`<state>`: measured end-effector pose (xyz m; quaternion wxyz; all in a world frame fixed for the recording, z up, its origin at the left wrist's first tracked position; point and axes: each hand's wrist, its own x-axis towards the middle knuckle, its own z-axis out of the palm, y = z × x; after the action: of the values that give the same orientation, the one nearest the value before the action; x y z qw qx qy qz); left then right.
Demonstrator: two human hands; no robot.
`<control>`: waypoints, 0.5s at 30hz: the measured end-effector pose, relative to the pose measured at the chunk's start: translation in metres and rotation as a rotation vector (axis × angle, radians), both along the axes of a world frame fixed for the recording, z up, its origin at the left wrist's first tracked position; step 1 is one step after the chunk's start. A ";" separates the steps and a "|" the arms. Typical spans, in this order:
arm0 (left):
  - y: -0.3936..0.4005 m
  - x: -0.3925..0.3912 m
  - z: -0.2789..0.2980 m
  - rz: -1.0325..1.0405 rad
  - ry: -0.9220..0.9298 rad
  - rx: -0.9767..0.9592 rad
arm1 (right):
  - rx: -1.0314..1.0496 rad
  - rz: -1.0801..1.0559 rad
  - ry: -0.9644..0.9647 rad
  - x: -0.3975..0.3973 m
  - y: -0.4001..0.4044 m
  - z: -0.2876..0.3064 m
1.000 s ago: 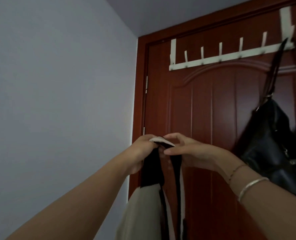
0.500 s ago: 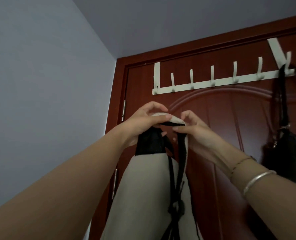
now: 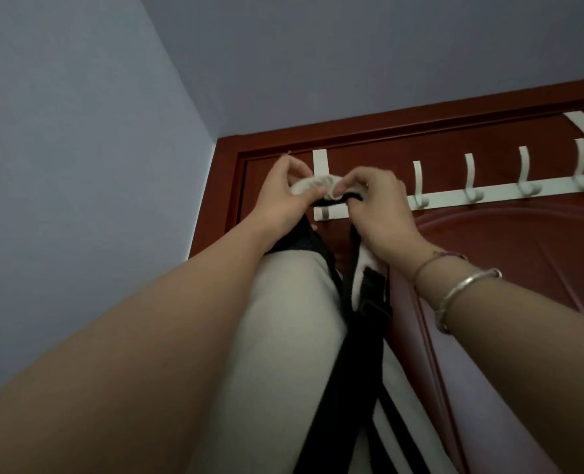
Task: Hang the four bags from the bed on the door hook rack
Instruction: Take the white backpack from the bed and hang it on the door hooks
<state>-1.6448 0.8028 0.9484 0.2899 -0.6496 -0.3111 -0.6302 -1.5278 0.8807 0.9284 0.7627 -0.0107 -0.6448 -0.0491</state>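
both hands are raised to the left end of the white rack that hangs over the top of the red-brown door. the left hand pinches the pale top loop of the bag between thumb and curled fingers; the right hand pinches the same loop from the other side, its fingers bent round the cloth, so each grip is clenched on the loop. the loop is bunched between the two hands, right in front of the rack's left upright strap and bar; whether it already sits over a hook cannot be told, since the hands cover that spot.

the bag hangs down from the loop between the forearms, against the left part of the door: a cream body with a black top panel and black straps running down its middle.

four empty hooks stand in a row on the bar to the right of the hands. two bracelets circle the right wrist. a pale bluish wall meets the door frame at left, with the ceiling above.
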 end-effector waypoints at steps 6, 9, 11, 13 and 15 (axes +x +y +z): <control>0.023 -0.019 0.058 0.241 -0.055 0.180 | 0.122 -0.177 0.018 -0.016 0.003 0.056; 0.034 -0.021 0.079 0.360 -0.103 0.145 | 0.103 -0.252 0.006 -0.024 0.010 0.075; 0.037 -0.020 0.092 0.415 -0.128 0.123 | 0.073 -0.281 0.016 -0.029 0.017 0.085; 0.039 -0.020 0.099 0.429 -0.155 0.081 | 0.020 -0.295 0.001 -0.033 0.020 0.090; 0.044 -0.024 0.101 0.411 -0.193 0.027 | -0.036 -0.334 -0.032 -0.036 0.022 0.094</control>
<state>-1.6687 0.8468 1.0492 0.3900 -0.5054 -0.4545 -0.6212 -1.5634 0.9024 1.0228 0.7331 -0.1307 -0.6470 -0.1636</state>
